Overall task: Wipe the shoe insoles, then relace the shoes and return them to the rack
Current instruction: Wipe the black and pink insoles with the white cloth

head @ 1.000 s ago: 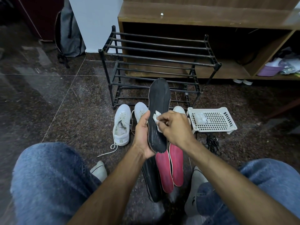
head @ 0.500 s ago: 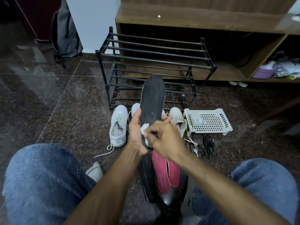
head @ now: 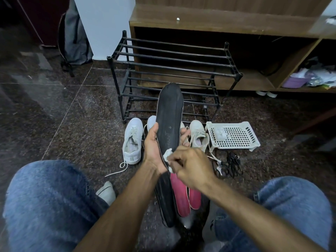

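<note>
My left hand [head: 152, 151] grips a long black insole [head: 170, 117] from behind, holding it upright in front of me. My right hand [head: 190, 168] pinches a small white wipe [head: 167, 155] against the heel end of that insole. On the floor below lie a second black insole [head: 165, 200] and two pink insoles [head: 187, 199]. A white shoe [head: 132, 140] with a loose lace stands to the left, another white shoe [head: 199, 136] to the right, and a third is mostly hidden behind the held insole. The black metal shoe rack [head: 172, 66] stands behind them.
A white perforated basket [head: 234, 135] holding a crumpled wipe sits right of the shoes. Black laces [head: 231, 164] lie on the floor below it. A wooden cabinet [head: 227, 20] stands behind the rack. My jeans-clad knees [head: 47, 202] frame the floor on both sides.
My right hand has drawn the wipe down the black insole from its middle to the heel end. The left hand still holds the insole.
</note>
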The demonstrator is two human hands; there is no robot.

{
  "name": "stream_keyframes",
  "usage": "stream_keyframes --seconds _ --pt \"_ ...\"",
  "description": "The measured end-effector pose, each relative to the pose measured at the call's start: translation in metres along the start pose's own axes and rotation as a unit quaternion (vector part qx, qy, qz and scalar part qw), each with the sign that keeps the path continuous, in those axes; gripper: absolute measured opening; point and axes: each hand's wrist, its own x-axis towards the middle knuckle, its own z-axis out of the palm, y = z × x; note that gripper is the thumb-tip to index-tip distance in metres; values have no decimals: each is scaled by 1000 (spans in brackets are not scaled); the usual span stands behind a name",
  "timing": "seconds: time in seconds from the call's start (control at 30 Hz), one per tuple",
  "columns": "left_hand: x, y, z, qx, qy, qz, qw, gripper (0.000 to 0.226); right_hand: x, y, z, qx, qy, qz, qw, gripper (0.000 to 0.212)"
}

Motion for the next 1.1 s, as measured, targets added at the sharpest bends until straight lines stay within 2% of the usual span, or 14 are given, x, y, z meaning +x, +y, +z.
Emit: stream_keyframes --seconds 0.1,0.2,0.3,0.37,0.43,0.53,0.63,0.73,0.9,1.0,1.1 --pt "-4 -5 1 20 -11 -11 1000 66 22 11 -4 -85 27 -4 996 16" --pt "-9 -12 5 29 -18 -26 999 51 59 23 -16 -154 44 60 985 17" --pt "-9 -8 3 14 -14 -15 1000 54 58 22 -11 -113 39 70 990 18" --pt "-5 -2 -2 8 -7 -7 1000 68 33 11 -2 -42 11 45 998 18" --pt "-1 1 -5 5 -3 0 1000 72 7 2 6 9 -11 14 1000 18" --pt "-1 -3 -2 10 -15 -8 1000 64 20 12 3 -57 21 14 998 17" --pt "-7 -16 1 18 -12 -34 999 50 58 25 -11 -141 59 80 985 19" --pt "-7 -16 2 5 -7 -23 1000 48 66 24 -10 -111 76 120 984 20" --pt "-2 -6 -11 -3 1 -4 1000 72 1 -4 15 -4 32 27 999 17" --pt "-5 -12 -7 11 -4 -24 1000 69 18 10 8 -80 28 18 996 16" --pt "-10 -19 1 18 4 -37 999 49 55 19 -10 -161 62 65 983 18"
